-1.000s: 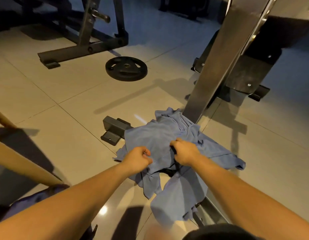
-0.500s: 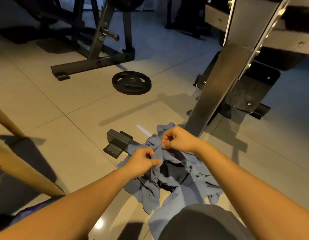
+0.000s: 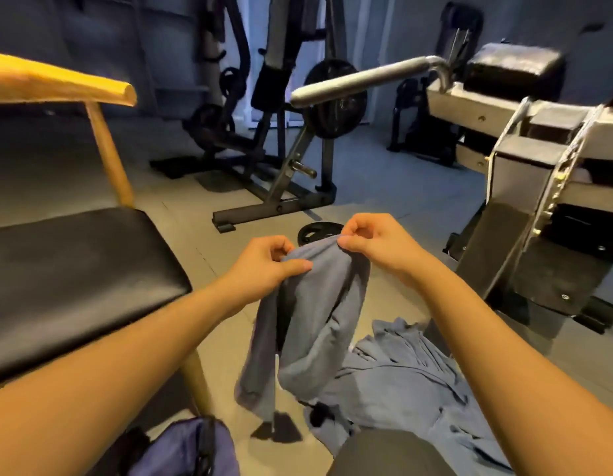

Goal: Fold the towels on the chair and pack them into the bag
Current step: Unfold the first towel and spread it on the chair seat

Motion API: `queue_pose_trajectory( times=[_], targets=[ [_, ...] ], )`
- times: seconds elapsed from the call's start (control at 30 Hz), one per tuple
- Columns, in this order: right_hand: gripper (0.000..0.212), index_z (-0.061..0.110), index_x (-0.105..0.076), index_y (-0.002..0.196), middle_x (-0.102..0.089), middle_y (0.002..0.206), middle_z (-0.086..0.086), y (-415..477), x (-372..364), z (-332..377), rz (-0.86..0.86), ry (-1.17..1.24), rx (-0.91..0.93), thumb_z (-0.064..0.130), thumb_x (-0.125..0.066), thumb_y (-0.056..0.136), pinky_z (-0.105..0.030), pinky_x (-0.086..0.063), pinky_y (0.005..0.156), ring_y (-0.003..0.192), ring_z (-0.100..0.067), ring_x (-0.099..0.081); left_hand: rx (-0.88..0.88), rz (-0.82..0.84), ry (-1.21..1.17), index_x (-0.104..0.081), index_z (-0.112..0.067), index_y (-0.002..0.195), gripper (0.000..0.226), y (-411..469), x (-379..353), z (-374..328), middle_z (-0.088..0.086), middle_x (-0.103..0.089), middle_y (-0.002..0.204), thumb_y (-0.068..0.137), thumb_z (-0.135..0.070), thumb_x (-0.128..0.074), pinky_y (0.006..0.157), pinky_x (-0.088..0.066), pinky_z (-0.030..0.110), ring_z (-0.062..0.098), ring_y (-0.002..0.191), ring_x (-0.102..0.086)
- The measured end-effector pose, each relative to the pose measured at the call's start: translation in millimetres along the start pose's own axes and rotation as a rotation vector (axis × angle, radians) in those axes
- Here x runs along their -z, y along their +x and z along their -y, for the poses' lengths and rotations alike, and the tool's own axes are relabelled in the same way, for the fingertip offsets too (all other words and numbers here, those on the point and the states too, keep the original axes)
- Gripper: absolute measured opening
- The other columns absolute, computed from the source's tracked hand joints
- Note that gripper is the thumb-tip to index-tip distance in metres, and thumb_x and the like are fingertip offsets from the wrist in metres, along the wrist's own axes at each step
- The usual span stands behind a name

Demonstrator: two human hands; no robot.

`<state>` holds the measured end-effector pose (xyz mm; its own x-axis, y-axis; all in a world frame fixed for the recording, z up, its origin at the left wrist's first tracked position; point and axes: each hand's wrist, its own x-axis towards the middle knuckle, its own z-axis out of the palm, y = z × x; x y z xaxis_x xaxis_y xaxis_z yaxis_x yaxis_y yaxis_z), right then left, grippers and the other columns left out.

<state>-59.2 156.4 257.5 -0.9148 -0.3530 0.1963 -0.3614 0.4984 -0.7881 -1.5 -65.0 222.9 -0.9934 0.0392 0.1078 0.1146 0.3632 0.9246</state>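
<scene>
Lifted now off the floor heap (image 3: 411, 369): one blue towel (image 3: 312, 310), raised since a second ago, pinched at its top edge by left hand (image 3: 264, 266) and right hand (image 3: 374, 245), fingers closed. Ready for folding, probably. Bag (image 3: 185, 448) below, chair (image 3: 75, 269) left.

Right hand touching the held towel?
Touching. The head view shows the right hand pinching the top edge of the held towel, fingertips pressed into the fabric. The left hand pinches the same edge.
</scene>
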Motion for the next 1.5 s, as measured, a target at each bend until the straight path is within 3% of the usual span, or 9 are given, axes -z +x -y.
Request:
queue_pose_trajectory(
  times=[0.17, 0.27, 0.47, 0.7, 0.9, 1.1, 1.2, 1.3, 1.5],
  targets=[
    [0.008, 0.014, -0.076, 0.080, -0.075, 0.087, -0.011, 6.2, 9.6, 71.4, -0.084, 0.085, 0.089, 0.015, -0.077, 0.088, -0.031, -0.054, 0.077, 0.081, -0.015, -0.067, 0.006, -0.093, 0.028, -0.069, -0.004, 0.083, 0.031, -27.9, 68.5, -36.6, 0.032, -0.067, 0.085, 0.087, -0.032, -0.080, 0.066, -0.041, 0.036, 0.022, 0.071, -0.057],
    [0.008, 0.014, -0.077, 0.079, -0.076, 0.086, -0.006, 13.4, 10.6, 105.6, -0.148, 0.135, 0.140, 0.016, -0.078, 0.087, -0.029, -0.058, 0.079, 0.084, -0.016, -0.070, 0.014, -0.164, 0.044, -0.071, -0.007, 0.078, 0.029, -51.4, 110.3, -58.3, 0.011, -0.064, 0.068, 0.088, -0.033, -0.078, 0.057, -0.037, 0.024, 0.011, 0.062, -0.053],
    [0.009, 0.011, -0.078, 0.080, -0.068, 0.074, -0.007, 31.0, -3.6, 173.4, -0.217, 0.166, 0.225, 0.016, -0.079, 0.087, -0.012, -0.044, 0.052, 0.064, -0.011, -0.057, 0.072, -0.272, 0.017, -0.074, -0.007, 0.084, 0.025, -108.3, 191.8, -99.0, 0.009, -0.068, 0.074, 0.088, -0.032, -0.075, 0.054, -0.046, 0.022, 0.016, 0.065, -0.061],
    [0.011, 0.002, -0.078, 0.086, -0.068, 0.073, -0.003, 54.1, -54.7, 243.0, -0.183, 0.235, 0.272, 0.012, -0.078, 0.087, -0.018, -0.050, 0.058, 0.065, -0.009, -0.059, 0.164, -0.330, -0.263, -0.068, -0.019, 0.120, 0.031, -174.0, 270.5, -106.8, 0.009, -0.075, 0.112, 0.096, -0.036, -0.058, 0.082, -0.054, 0.042, 0.027, 0.099, -0.068],
    [0.009, 0.003, -0.079, 0.089, -0.073, 0.088, -0.011, 76.8, -122.7, 298.4, -0.114, 0.257, 0.231, 0.012, -0.078, 0.086, -0.038, -0.059, 0.079, 0.082, -0.023, -0.067, 0.226, -0.706, -0.058, -0.071, -0.012, 0.104, 0.022, -198.6, 327.2, -76.9, 0.010, -0.070, 0.102, 0.097, -0.032, -0.065, 0.090, -0.053, 0.045, 0.028, 0.101, -0.064],
    [0.009, 0.012, -0.069, 0.078, -0.066, 0.076, -0.006, 89.5, -174.6, 346.3, -0.139, 0.389, 0.093, 0.010, -0.073, 0.085, -0.037, -0.057, 0.071, 0.073, -0.021, -0.061, 0.109, -0.967, 0.056, -0.076, -0.016, 0.101, 0.015, -200.4, 377.0, -70.6, 0.001, -0.068, 0.099, 0.092, -0.028, -0.075, 0.072, -0.045, 0.027, 0.012, 0.083, -0.058],
    [0.013, 0.009, -0.072, 0.092, -0.067, 0.077, -0.005, 87.0, -192.7, 354.4, -0.244, 0.600, 0.189, 0.001, -0.062, 0.092, -0.032, -0.062, 0.061, 0.065, -0.018, -0.064, -0.036, -1.074, -0.061, -0.074, -0.016, 0.096, 0.009, -190.0, 387.8, -67.7, 0.003, -0.072, 0.095, 0.092, -0.024, -0.074, 0.059, -0.048, 0.020, 0.013, 0.079, -0.063],
    [0.015, 0.015, -0.072, 0.093, -0.071, 0.088, -0.005, 94.8, -217.5, 335.7, -0.258, 0.525, 0.277, 0.007, -0.060, 0.095, -0.036, -0.064, 0.069, 0.080, -0.020, -0.070, -0.096, -1.143, 0.026, -0.068, -0.016, 0.088, 0.007, -182.1, 385.8, -45.4, -0.004, -0.066, 0.084, 0.092, -0.020, -0.073, 0.058, -0.045, 0.015, 0.008, 0.076, -0.059],
    [0.016, 0.020, -0.071, 0.092, -0.072, 0.099, -0.011, 120.7, -276.7, 265.8, -0.085, 0.445, 0.061, 0.004, -0.067, 0.090, -0.051, -0.062, 0.081, 0.093, -0.033, -0.071, 0.184, -1.133, 0.112, -0.070, -0.012, 0.077, 0.014, -171.3, 386.3, 52.3, 0.005, -0.069, 0.084, 0.085, -0.018, -0.081, 0.077, -0.052, 0.036, 0.024, 0.083, -0.063]
  ],
)
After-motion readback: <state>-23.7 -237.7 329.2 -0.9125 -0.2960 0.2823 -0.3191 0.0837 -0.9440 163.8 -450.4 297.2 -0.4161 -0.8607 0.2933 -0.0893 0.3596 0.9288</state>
